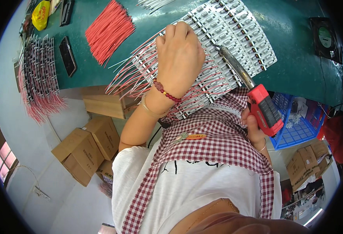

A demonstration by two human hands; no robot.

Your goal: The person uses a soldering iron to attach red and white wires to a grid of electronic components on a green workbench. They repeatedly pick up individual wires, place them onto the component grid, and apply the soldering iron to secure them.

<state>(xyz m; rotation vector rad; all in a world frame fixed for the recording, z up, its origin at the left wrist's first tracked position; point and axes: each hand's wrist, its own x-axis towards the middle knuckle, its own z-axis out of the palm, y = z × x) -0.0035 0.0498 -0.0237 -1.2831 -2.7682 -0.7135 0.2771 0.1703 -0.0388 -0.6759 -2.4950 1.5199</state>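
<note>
My left hand (181, 54) lies over a panel of small white circuit boards (234, 35), its fingers curled down at the far side. What those fingertips pinch, if anything, is hidden under the hand. My right hand (254, 125), partly behind the tool, grips a soldering iron (266, 111) with a red and black handle. Its metal tip points up and left over the boards, close to my left hand's fingers. Red and white wires (134, 78) stick out from the panel's left and near rows. The panel's near edge reaches my checked apron (202, 144).
A bundle of red wires (110, 32) lies on the green table (292, 70), with a phone (67, 56) to its left. Wired boards (39, 70) hang over the left edge. A black device (325, 39) sits far right; a blue basket (296, 124) and cardboard boxes (81, 152) stand below.
</note>
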